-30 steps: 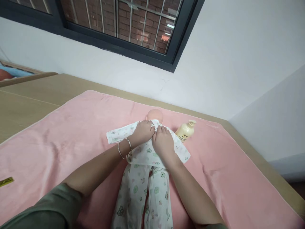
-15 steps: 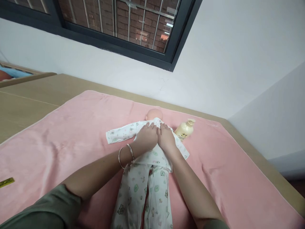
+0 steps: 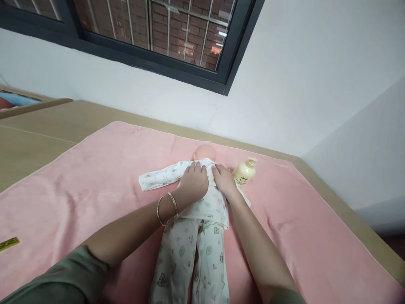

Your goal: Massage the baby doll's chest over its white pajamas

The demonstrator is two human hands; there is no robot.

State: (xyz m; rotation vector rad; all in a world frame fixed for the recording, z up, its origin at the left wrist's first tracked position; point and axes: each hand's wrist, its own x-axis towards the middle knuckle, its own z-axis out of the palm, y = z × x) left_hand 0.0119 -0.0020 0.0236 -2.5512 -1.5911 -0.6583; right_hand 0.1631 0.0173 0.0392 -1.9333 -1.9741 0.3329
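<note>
Pink blanket spread over a pale wooden bench, barred window up behind it. Lying in the middle is a baby doll, head toward the wall, dressed in a white printed top and matching pants. Left hand is palm down on the upper part of the top, fingers straight. Right hand is the same just beside it, with a strip of fabric between the two. Neither looks like it's gripping anything.

What could go wrong, imo: if those palms slide instead of lifting, the top probably bunches up. Those bangles on the left wrist sit right by the hem, so they could snag it. And the pump bottle is close to the right hand, so one careless outward swing might tip it onto the blanket.

Stuff I can't make out: both thumbs, the doll's face (so no clue if it's face up or down), and most of the sleeve under the right wrist. Pant legs run off the bottom edge. Bottle print's too small to read, and the blue thing at far left is cut off.
</note>
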